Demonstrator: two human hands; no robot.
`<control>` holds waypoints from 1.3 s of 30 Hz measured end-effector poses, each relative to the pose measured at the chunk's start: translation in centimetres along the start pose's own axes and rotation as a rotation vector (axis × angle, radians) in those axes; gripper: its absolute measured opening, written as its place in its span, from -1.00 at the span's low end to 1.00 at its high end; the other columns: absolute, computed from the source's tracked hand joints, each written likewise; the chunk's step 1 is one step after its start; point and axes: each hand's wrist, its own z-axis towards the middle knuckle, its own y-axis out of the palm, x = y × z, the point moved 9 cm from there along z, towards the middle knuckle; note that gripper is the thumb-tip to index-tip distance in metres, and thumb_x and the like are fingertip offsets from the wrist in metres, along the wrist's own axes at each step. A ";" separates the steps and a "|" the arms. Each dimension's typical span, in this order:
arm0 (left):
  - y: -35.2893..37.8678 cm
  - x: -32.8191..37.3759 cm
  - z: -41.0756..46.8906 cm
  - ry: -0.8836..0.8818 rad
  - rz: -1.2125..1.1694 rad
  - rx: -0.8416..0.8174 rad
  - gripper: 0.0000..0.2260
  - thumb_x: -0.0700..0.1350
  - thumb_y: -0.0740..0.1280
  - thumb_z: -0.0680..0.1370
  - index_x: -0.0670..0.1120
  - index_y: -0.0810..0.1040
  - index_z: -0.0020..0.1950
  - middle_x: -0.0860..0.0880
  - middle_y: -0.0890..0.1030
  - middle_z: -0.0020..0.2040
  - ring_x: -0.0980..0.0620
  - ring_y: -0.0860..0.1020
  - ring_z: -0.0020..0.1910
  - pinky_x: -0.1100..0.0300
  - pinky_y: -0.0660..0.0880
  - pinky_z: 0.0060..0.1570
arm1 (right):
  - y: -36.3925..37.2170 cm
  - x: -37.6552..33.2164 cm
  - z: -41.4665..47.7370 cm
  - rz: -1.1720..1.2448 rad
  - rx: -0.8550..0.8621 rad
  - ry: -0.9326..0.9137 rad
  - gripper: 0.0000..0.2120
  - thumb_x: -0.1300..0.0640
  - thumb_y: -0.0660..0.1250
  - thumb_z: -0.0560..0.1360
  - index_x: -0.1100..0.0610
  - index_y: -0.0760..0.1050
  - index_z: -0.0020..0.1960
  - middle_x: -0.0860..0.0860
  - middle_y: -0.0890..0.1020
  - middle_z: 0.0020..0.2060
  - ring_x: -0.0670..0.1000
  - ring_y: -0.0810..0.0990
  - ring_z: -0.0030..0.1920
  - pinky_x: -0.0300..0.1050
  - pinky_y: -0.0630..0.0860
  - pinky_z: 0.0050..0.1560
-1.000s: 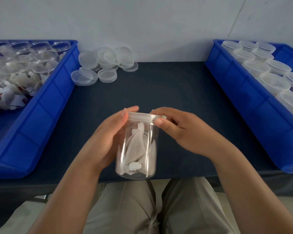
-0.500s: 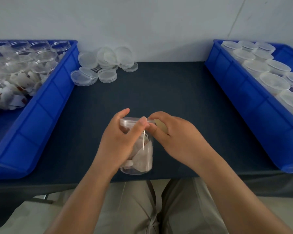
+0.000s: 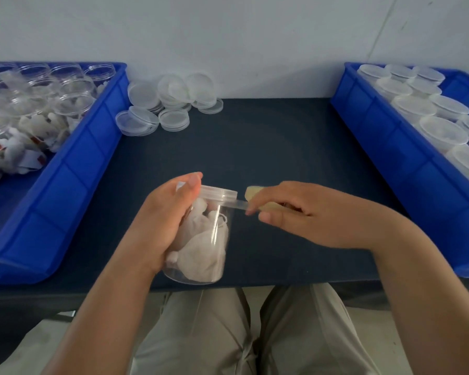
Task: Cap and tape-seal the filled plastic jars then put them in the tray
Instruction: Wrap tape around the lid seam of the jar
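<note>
Right hand [image 3: 290, 212], gripping the tape roll [image 3: 253, 191], has pulled toward frame right; left hand [image 3: 168, 215] grips the jar [image 3: 209, 239]; keep the tape taut.

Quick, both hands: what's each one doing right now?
Left hand: gripping the jar, thumb at its lid.
Right hand: holding the tape roll, with a strip stretched to the jar.

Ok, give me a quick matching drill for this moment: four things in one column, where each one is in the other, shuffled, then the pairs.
1 jar being taped
2 tape roll
3 loose lids
4 capped jars

A in the right tray
B gripped by the left hand
C on the table beside the left tray
D in the right hand

Pairs: 1-B, 2-D, 3-C, 4-A.
</note>
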 end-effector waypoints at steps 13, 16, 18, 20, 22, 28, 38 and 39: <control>2.8 -1.2 -0.6 -0.098 -0.310 -0.290 -0.21 0.52 0.52 0.29 -0.03 0.72 0.29 -0.24 0.71 0.21 -0.15 0.73 0.09 0.02 0.67 -0.02 | 1.0 0.0 1.8 0.099 0.032 0.013 -0.77 -0.23 0.12 0.73 -0.34 0.56 0.13 -0.31 0.60 -0.07 -0.21 0.58 -0.04 -0.35 0.42 -0.07; 2.5 -1.0 0.0 -0.064 -0.213 -0.303 -0.19 0.57 0.46 0.30 0.00 0.71 0.31 -0.20 0.72 0.21 -0.13 0.72 0.13 -0.01 0.66 0.04 | 0.9 -0.1 1.6 0.034 0.099 -0.003 -0.71 -0.24 0.08 0.73 -0.27 0.57 0.17 -0.29 0.58 -0.05 -0.18 0.54 0.01 -0.41 0.39 -0.02; 1.8 -0.8 0.6 -0.024 -0.117 -0.248 -0.20 0.59 0.41 0.34 0.07 0.68 0.36 -0.12 0.72 0.25 -0.11 0.71 0.22 -0.10 0.61 0.21 | 0.9 0.3 1.6 0.025 0.154 0.037 -0.68 -0.25 0.06 0.74 -0.24 0.57 0.18 -0.22 0.60 -0.11 -0.19 0.53 0.01 -0.32 0.40 -0.08; 1.0 -0.7 0.8 0.030 -0.029 -0.147 -0.30 0.55 0.33 0.43 0.18 0.61 0.43 0.04 0.71 0.30 0.01 0.67 0.29 -0.15 0.53 0.36 | 0.8 1.0 1.6 0.061 0.216 0.090 -0.71 -0.24 0.09 0.74 -0.23 0.58 0.16 -0.15 0.61 -0.17 -0.18 0.54 -0.03 -0.26 0.39 -0.11; 1.2 -0.4 0.5 0.092 0.093 -0.085 -0.37 0.51 0.29 0.45 0.31 0.52 0.46 0.27 0.64 0.31 0.20 0.62 0.31 -0.03 0.53 0.37 | 0.9 1.2 1.6 0.069 0.252 0.108 -0.73 -0.24 0.12 0.73 -0.22 0.58 0.14 -0.14 0.61 -0.19 -0.16 0.54 -0.05 -0.22 0.42 -0.11; 1.5 -0.1 -0.2 0.189 0.230 0.114 -0.18 0.44 0.58 0.14 0.30 0.52 0.37 0.26 0.63 0.23 0.28 0.62 0.20 0.21 0.58 0.12 | 2.0 -0.1 1.8 0.030 0.263 0.091 -0.71 -0.22 0.12 0.74 -0.19 0.58 0.20 -0.18 0.64 -0.12 -0.17 0.54 -0.03 -0.17 0.50 -0.03; -0.7 0.4 -0.1 0.178 -0.182 0.058 -0.16 0.29 0.71 0.17 0.04 0.63 0.39 -0.04 0.76 0.15 -0.02 0.76 0.05 0.21 0.66 -0.09 | 0.1 -0.2 0.8 0.033 0.158 0.034 -0.52 -0.55 0.03 0.53 -0.44 0.36 0.37 -0.50 0.52 0.09 -0.40 0.50 0.05 -0.40 0.42 -0.09; -0.4 0.2 -0.1 0.149 -0.217 0.007 -0.11 0.33 0.72 0.15 0.01 0.63 0.39 -0.11 0.75 0.15 -0.09 0.75 0.03 0.15 0.67 -0.10 | -0.1 0.0 0.8 0.044 0.150 0.035 -0.52 -0.56 0.04 0.53 -0.45 0.37 0.36 -0.44 0.55 0.12 -0.36 0.53 0.05 -0.37 0.43 -0.07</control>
